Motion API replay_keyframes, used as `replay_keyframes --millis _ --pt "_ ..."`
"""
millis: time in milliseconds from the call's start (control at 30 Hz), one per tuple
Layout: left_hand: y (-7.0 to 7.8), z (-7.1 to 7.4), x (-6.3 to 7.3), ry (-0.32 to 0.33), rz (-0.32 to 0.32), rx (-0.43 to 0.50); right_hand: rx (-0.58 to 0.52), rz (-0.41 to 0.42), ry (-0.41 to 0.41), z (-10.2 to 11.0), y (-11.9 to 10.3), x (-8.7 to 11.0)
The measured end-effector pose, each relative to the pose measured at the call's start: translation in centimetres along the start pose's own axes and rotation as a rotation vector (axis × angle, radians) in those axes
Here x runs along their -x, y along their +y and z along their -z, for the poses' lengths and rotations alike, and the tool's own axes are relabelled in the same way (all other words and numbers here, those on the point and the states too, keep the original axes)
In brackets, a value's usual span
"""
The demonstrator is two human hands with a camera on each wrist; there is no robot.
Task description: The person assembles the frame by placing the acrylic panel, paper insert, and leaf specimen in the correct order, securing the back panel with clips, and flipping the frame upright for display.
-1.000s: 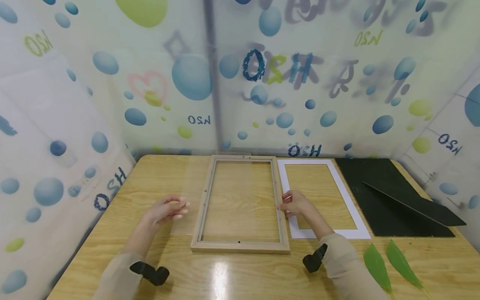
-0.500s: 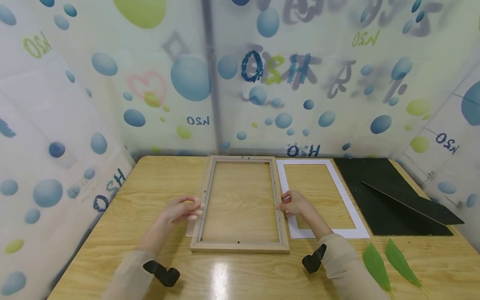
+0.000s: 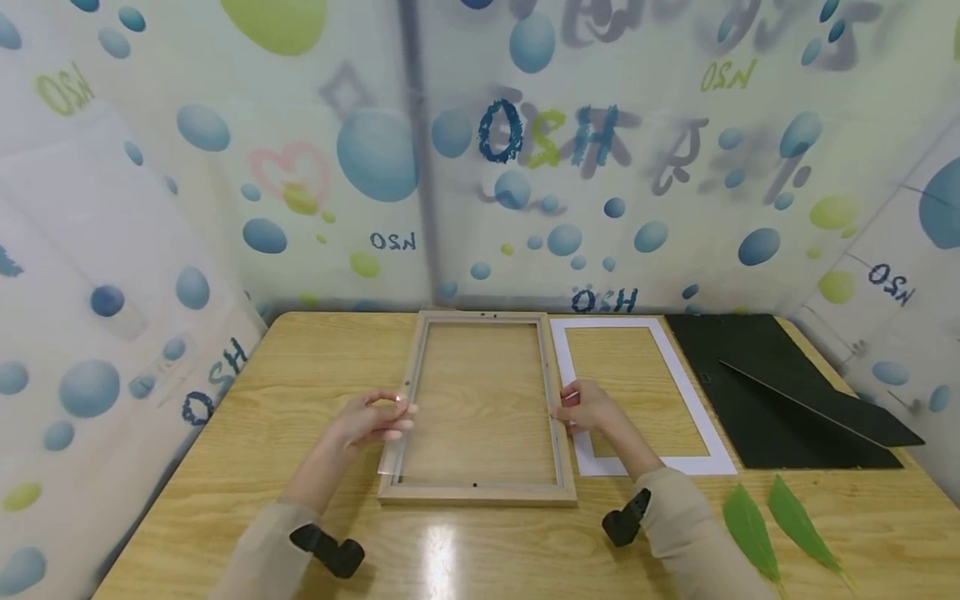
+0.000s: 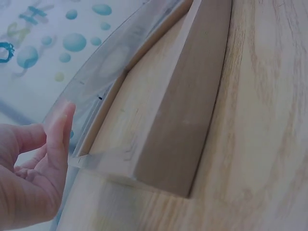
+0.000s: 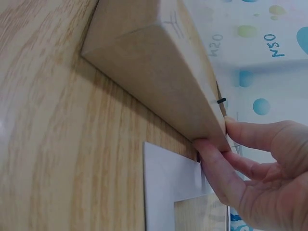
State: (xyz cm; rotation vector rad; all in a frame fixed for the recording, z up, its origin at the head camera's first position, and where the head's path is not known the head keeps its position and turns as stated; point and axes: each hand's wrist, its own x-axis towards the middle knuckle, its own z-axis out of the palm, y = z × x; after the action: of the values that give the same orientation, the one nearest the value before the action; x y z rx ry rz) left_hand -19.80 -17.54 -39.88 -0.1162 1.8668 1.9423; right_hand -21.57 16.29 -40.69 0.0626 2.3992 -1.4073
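A pale wooden picture frame (image 3: 477, 495) lies on the table, its recess facing up. My left hand (image 3: 375, 419) pinches the left edge of a clear plastic sheet (image 3: 390, 458) between thumb and fingers. This sheet (image 4: 110, 62) stretches over the frame and bends slightly in the left wrist view; its far edges are hard to make out. On the other side, my right hand (image 3: 588, 407) grips the frame's right rail, with the thumb at the upper edge and fingers against the outer face in the right wrist view.
A white mat board (image 3: 720, 467) with a cut-out window lies right of the frame, close to my right hand. Beyond it is a black backing board (image 3: 772, 400) with its stand flap raised. Two green leaves (image 3: 752, 527) lie at the front right. A patterned curtain hangs behind the table.
My left hand has moved right, carrying the clear sheet from beyond the frame's left side to over the frame. My right hand stays on the right rail.
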Motion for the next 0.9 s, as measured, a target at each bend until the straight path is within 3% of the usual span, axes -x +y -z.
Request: replay_keyframes --millis 200,367,900 --pt "-0.20 0.36 0.02 -0.026 -0.028 0.021 -0.007 0.030 -0.013 0.27 1.09 -0.87" --pt "-0.55 0.21 -0.17 -0.029 -0.024 0.028 0.015 -0.012 0.016 0.02 0.32 -0.32" --pt "-0.38 -0.25 -0.11 -0.016 -0.004 0.058 0.002 -0.009 0.003 -0.02 0.30 -0.28"
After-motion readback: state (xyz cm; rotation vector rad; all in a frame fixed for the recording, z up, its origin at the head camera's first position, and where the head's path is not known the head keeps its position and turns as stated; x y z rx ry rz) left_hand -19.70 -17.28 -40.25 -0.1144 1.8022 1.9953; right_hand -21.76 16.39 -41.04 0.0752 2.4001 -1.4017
